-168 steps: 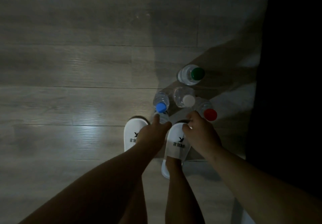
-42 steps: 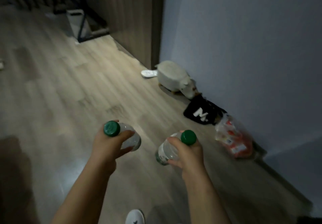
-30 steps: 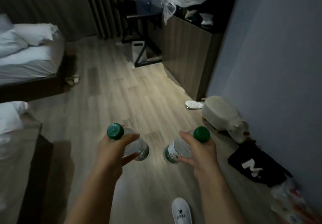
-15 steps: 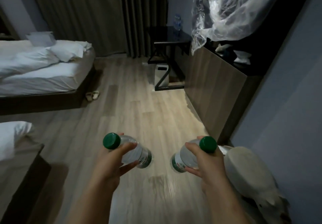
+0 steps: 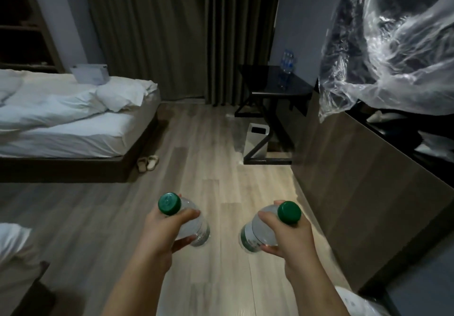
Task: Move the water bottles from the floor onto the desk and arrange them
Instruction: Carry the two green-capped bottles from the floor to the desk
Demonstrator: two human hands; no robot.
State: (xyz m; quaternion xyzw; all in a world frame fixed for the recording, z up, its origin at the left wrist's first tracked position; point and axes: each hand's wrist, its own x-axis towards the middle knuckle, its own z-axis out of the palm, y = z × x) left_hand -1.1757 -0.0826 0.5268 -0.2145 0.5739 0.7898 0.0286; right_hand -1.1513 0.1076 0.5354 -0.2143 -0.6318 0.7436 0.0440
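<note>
Above the pale wood-grain plank floor [image 5: 216, 148], you carry two clear plastic water bottles with ribbed green screw caps, one per hand, well apart. Your left hand [image 5: 167, 229] wraps the left bottle [image 5: 194, 227] around its shoulder just under the cap [image 5: 169, 203], fingers closed firmly on it; the body tilts forward and to the right. Your right hand [image 5: 287, 237] closes likewise on the right bottle [image 5: 255, 234], whose cap [image 5: 289, 212] points up and right while its green-banded label faces left. Gripping near the neck probably keeps each smooth, curved wall from slipping while you walk. Both bottles are off the floor and not yet on the desk. Ahead on the right stands the dark glossy desk [image 5: 275, 82] on black angled metal legs, already bearing a cluster of blue-labelled bottles [image 5: 287, 61] near the wall. Crinkled transparent plastic sheeting [image 5: 383, 45] hangs over a brown laminate cabinet [image 5: 356, 193] beside your route, so keep the right bottle clear of it.
</note>
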